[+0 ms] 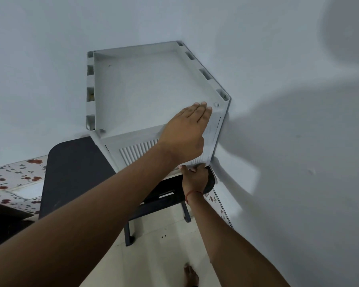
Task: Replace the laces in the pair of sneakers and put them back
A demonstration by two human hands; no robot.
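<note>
Standing over a white plastic cabinet (pixel 145 88) in the frame's centre, against the wall (pixel 278 59), I see no sneakers in view. My left hand (pixel 187 131) lies flat, fingers straight, on its top front corner. My right hand (pixel 195 177) grips the louvred door's (pixel 137 151) lower edge. A black stool (pixel 75 172) stands below.

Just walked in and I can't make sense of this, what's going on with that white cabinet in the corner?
A person is working at a white plastic cabinet that stands in a corner. The left hand rests flat with straight fingers on its top front edge, while the right hand grips the lower edge of the slatted front panel. No sneakers or laces are in view. A dark stool stands beside the cabinet.
</note>
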